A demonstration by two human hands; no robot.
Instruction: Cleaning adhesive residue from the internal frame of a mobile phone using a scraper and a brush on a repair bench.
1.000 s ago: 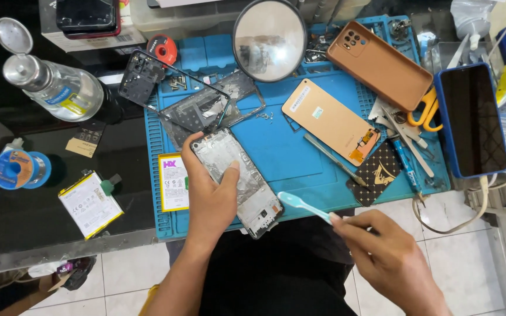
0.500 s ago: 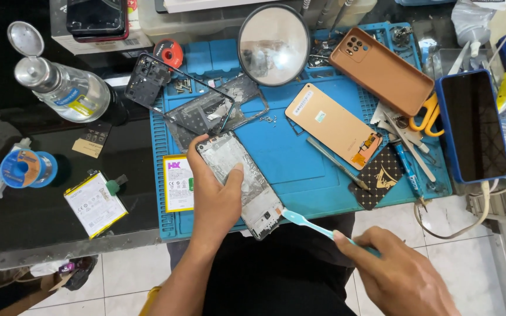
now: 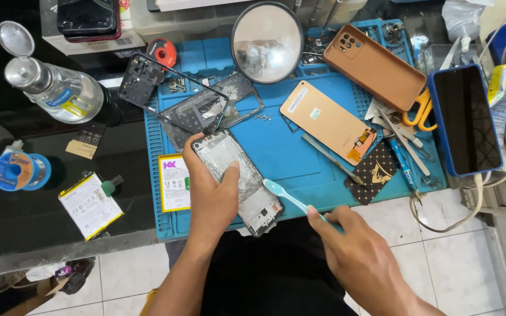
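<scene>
My left hand (image 3: 211,196) grips an opened phone frame (image 3: 252,193) with its silvery inside facing up, held tilted over the near edge of a blue work mat (image 3: 291,158). My right hand (image 3: 361,257) holds a light blue toothbrush (image 3: 288,197) by the handle. Its brush head touches the frame's right side near the lower end.
On the mat lie a white battery (image 3: 174,182), a gold phone screen (image 3: 328,122), a bare black frame (image 3: 203,111), a round mirror (image 3: 267,42), a brown phone back (image 3: 373,65), tools and yellow scissors (image 3: 420,111). A clear bottle (image 3: 60,90), solder reel (image 3: 20,171) and second battery (image 3: 89,205) sit left; a blue-cased phone (image 3: 464,120) lies right.
My right hand has kept the toothbrush moving along the frame's lower right side, shifting slightly. My left hand holds the frame in about the same place.
</scene>
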